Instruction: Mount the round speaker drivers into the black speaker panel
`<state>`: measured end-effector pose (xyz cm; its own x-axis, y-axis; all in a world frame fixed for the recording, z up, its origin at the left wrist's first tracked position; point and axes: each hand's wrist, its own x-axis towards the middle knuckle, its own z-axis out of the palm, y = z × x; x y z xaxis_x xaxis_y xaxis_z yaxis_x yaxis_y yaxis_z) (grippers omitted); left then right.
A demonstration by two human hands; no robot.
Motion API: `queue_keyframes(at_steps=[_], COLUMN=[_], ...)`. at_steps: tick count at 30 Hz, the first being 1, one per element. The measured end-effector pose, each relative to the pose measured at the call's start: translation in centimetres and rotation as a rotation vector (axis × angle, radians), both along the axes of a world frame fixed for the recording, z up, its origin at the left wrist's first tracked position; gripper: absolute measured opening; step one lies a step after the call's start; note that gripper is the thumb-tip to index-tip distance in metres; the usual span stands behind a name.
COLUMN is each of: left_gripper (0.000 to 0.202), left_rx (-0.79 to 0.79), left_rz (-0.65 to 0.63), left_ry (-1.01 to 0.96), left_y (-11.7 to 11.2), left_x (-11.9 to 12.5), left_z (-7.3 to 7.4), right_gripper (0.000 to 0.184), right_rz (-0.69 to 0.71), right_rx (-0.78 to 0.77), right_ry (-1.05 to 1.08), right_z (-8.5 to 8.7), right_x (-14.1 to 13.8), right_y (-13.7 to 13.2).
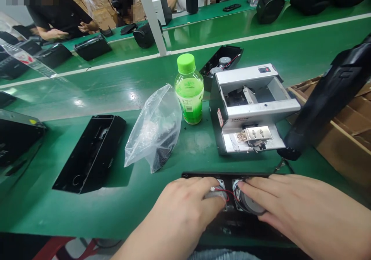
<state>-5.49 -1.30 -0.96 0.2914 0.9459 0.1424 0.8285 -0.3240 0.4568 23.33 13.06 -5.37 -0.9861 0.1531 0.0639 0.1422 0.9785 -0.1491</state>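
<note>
Our left hand (185, 206) was half closed, thumb and fingers around the left speaker (213, 194); our right hand (292, 200), flatter, had the right speaker (251, 204) between fingers and thumb. Both sat on the black panel (228, 229) directly under us, long axis left-right along the desk (116, 213), each hand nearest its own speaker. Containers: open black case (87, 155), left, had a thin loop (75, 180) inside; rear black shell (216, 58) held two more speakers (225, 62); clear bag (153, 124), contents unclear.

Ahead of the right hand (292, 198), the silver machine (257, 112) obstructs passage. The green bottle (189, 92) and plastic bag (153, 130) obstruct the forward-left route. 1 open lane observed: bare table (130, 198) between the black case (106, 165) and the left hand (187, 204).
</note>
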Motion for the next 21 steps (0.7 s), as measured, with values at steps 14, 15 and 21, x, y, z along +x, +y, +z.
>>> queue_keyframes(at_steps=[14, 15, 21], left_gripper=[0.016, 0.016, 0.013], left_rx=[-0.185, -0.183, -0.193], left_rz=[0.022, 0.019, 0.007], left_ry=[0.016, 0.014, 0.038], left_y=[-0.4, -0.4, -0.4], left_x=[-0.2, -0.2, -0.3], left_z=[0.1, 0.1, 0.0], right_gripper=[0.049, 0.048, 0.042], right_rz=[-0.176, -0.178, -0.045], right_rx=[-0.029, -0.029, 0.008], right_ry=[0.141, 0.144, 0.137], right_z=[0.4, 0.5, 1.5], right_x=[-0.1, -0.2, -0.3], right_y=[-1.2, -1.2, 0.2])
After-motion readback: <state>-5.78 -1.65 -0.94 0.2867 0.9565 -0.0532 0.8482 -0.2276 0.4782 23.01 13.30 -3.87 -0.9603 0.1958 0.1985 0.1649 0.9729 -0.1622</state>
